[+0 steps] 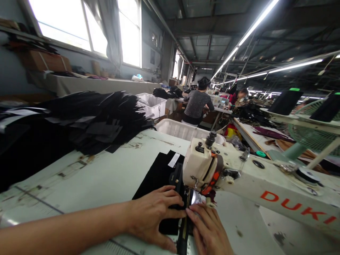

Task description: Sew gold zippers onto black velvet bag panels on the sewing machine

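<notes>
A black fabric piece [151,177] with a white label [174,160] lies on the sewing machine's table, partly under the machine head [198,166]. Along its right side runs a black zipper [182,241] with gold-coloured teeth, passing toward the needle area. My left hand [156,212] lies spread over the fabric, its fingers apart and pressing down, the index fingertip by the zipper. On the zipper's other side, my right hand [209,228] has its fingers bent and together, their tips at the zipper edge just in front of the presser foot. My right thumb is mostly hidden.
A large heap of black cut pieces [106,117] covers the table's left. Beyond the table stand white plastic bins [170,125] and a seated person [198,104]. The machine arm [278,191] extends right, near black thread cones [285,101] and a green fan [310,124].
</notes>
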`<state>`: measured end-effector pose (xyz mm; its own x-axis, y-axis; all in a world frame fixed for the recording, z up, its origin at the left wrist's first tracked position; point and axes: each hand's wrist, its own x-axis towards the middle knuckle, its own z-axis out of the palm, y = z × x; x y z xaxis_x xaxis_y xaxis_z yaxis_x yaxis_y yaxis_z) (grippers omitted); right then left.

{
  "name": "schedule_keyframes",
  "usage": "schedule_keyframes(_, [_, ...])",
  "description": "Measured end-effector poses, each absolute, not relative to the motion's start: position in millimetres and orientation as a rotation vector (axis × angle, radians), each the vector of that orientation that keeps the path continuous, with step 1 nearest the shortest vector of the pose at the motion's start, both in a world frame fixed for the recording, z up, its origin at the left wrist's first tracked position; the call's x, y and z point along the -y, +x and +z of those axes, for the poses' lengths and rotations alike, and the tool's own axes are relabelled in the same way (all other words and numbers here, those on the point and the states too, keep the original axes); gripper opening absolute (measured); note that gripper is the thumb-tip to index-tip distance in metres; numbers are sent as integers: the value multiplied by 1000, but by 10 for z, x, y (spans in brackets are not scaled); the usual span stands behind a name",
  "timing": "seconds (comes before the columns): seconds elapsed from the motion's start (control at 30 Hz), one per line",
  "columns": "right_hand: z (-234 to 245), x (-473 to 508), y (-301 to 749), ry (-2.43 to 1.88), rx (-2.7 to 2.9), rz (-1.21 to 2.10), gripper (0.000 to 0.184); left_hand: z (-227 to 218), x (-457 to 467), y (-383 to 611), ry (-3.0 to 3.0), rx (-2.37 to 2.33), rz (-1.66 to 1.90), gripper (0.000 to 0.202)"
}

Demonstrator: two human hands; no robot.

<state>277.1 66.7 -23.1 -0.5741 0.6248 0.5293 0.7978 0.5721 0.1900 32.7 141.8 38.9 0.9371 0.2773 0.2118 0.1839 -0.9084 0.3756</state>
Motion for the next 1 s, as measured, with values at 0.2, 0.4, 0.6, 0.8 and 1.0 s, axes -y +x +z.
schedule_keyframes(0.2, [-158,-649,2742,-1116,2375,-433,48,324,-1528,353,2756,-360,410,72])
schedule_keyframes(0.4, [-109,-643,2716,-1100,2375,-311,44,358,-1410,327,2775,-356,379,67])
schedule_keyframes(0.6, [-177,-664,2730,-1099,2321,-295,47,399,-1391,330,2766,-463,302,71])
schedule_keyframes(0.8, [-265,-690,2754,-1171,2414,-446,57,395,-1487,381,2768,-451,303,72])
schedule_keyframes(1.0, [-348,-715,2753,-1202,2372,-476,58,353,-1535,392,2758,-478,325,75])
